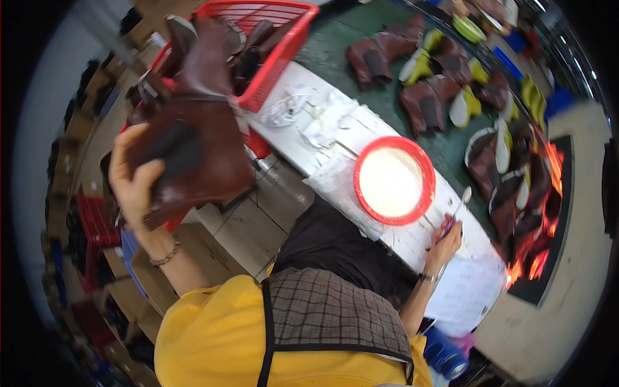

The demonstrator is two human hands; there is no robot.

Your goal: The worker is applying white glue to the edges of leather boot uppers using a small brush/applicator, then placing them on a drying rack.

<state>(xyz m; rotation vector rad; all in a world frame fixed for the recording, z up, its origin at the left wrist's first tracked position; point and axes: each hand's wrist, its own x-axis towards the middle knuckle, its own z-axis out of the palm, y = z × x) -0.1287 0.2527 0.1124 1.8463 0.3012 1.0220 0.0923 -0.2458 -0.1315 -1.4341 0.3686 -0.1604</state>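
Note:
My left hand (133, 177) is closed around a brown leather boot upper (216, 151) with a black elastic side panel, lifted at the left beside the red basket. It looks slightly blurred. My right hand (445, 245), low over the white bench, grips a small brush (465, 195) by its purplish handle. White stuff coats the brush's tip, which points up and away from me. Just left of that brush stands a red bowl (428, 193) holding a creamy white liquid (390, 180).
A red plastic basket (271, 77) full of brown boot uppers stands far left. Beyond the white bench (354, 138), a green conveyor (329, 48) carries boot uppers and yellow-green soles (422, 58) toward an orange-glowing opening (553, 187). Paper sheets (467, 290) lie near right; cardboard boxes (184, 264) stand left.

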